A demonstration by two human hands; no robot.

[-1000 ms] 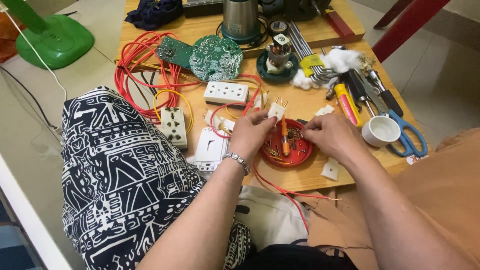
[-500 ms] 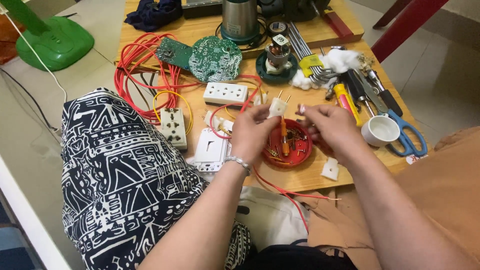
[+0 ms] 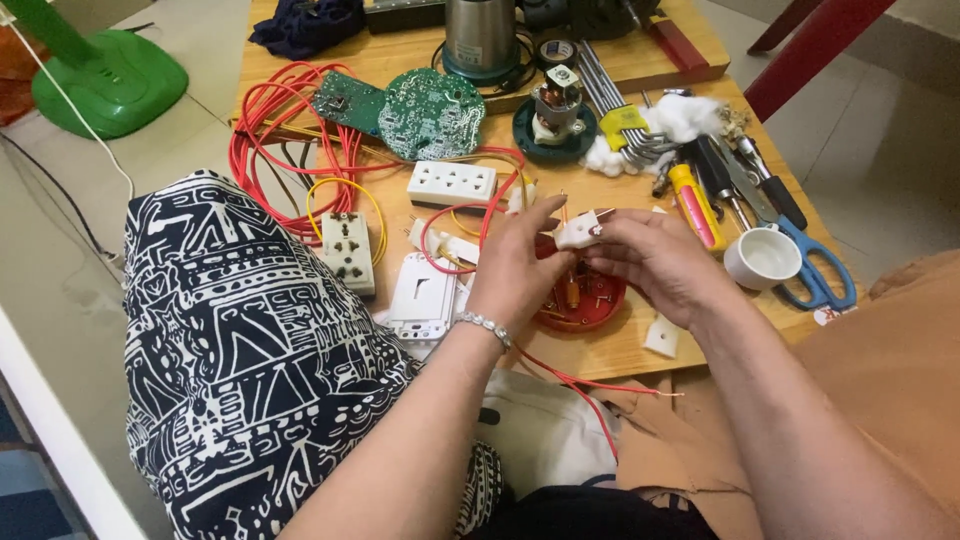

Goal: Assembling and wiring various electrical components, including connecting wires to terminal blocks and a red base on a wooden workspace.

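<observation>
Both my hands meet above a red round tray (image 3: pixel 585 305) of small parts on the wooden table (image 3: pixel 610 350). My left hand (image 3: pixel 515 265) and my right hand (image 3: pixel 650 260) pinch a small white plastic switch piece (image 3: pixel 580 232) with metal prongs between their fingertips, held a little above the tray. A beaded bracelet sits on my left wrist. Red wire (image 3: pixel 470 215) loops just left of my left hand.
Nearby lie white socket plates (image 3: pixel 452 183), a white switch cover (image 3: pixel 425 295), green circuit boards (image 3: pixel 430 100), red and yellow wire coils (image 3: pixel 285 150), a small motor (image 3: pixel 557 105), hex keys, screwdrivers (image 3: pixel 695 205), a white cup (image 3: pixel 762 258), blue scissors (image 3: pixel 810 265) and a metal kettle (image 3: pixel 480 40). A patterned cloth covers my left knee.
My hands have lifted from the red tray, bringing the white switch piece up between them. My right hand has shifted left and up to meet the left.
</observation>
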